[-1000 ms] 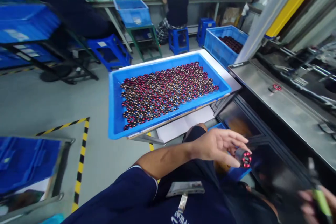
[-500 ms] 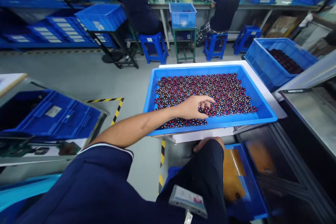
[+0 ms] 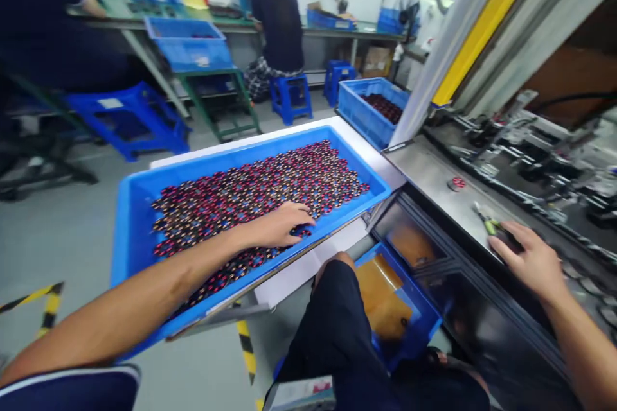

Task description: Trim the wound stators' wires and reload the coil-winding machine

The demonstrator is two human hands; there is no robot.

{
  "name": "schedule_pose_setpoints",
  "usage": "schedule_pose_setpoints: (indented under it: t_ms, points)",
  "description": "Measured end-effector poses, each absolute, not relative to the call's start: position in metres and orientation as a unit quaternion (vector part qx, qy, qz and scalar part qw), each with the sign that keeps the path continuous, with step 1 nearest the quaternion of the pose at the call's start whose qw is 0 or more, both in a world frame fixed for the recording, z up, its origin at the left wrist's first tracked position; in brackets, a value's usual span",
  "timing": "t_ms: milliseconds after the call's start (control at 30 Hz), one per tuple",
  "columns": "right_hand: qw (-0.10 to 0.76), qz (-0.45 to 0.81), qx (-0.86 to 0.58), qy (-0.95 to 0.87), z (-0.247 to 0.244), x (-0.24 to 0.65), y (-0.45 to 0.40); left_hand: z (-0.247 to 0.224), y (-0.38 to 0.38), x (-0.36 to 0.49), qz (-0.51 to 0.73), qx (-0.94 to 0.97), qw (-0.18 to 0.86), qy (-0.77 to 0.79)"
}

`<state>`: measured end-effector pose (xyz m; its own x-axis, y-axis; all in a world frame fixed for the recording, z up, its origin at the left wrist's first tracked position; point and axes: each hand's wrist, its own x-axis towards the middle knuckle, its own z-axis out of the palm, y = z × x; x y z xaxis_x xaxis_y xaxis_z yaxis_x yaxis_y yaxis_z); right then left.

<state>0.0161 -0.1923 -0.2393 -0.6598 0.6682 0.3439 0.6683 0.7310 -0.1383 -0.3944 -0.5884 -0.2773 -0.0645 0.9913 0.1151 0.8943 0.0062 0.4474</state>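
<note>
A blue tray (image 3: 126, 225) holds many small round black parts (image 3: 250, 183) with pink-red and gold-coloured spots, laid flat in close rows. My left hand (image 3: 277, 225) reaches over the tray's near side, thumb and fingers curled around a round part (image 3: 301, 231) at the edge of the rows. Whether that part is lifted cannot be seen. On the right, my right hand (image 3: 533, 260) grips a small pliers-like tool (image 3: 491, 225) with a yellow-green and dark handle, its metal tip pointing away over a metal worktop (image 3: 434, 167). A single red-and-black round part (image 3: 456, 184) lies beyond the tip.
Machinery (image 3: 535, 154) stands along the worktop's far right side. Behind the tray is a blue crate (image 3: 371, 87) of dark parts. Below, a blue bin (image 3: 424, 327) sits beside my knee. Two people sit at a green bench (image 3: 116, 13) at the back.
The view has swung to the right, bringing my right hand with its tool, the worktop and the machinery into sight. My left hand stays at the tray's near side, fingers still curled.
</note>
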Motion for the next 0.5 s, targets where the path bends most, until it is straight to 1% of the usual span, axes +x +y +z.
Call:
schedule_pose_setpoints:
  t_ms: [100, 167, 233, 367, 500]
  points:
    - [0.187, 0.011, -0.38, -0.906, -0.243, 0.008, -0.192, -0.234, -0.549, -0.395, 0.226, 0.675, 0.075, 0.698]
    - [0.188, 0.019, -0.391, -0.901, -0.245, -0.001, -0.192, -0.206, -0.499, -0.384, 0.248, 0.679, 0.061, 0.688]
    - [0.189, 0.025, -0.399, -0.897, -0.245, -0.008, -0.193, -0.189, -0.436, -0.364, 0.272, 0.68, 0.058, 0.678]
    - [0.187, 0.017, -0.398, -0.898, -0.234, -0.013, -0.207, -0.179, -0.329, -0.307, 0.326, 0.689, 0.07, 0.644]
    - [0.199, -0.011, -0.394, -0.897, -0.224, -0.01, -0.223, -0.177, -0.284, -0.255, 0.421, 0.722, 0.071, 0.544]
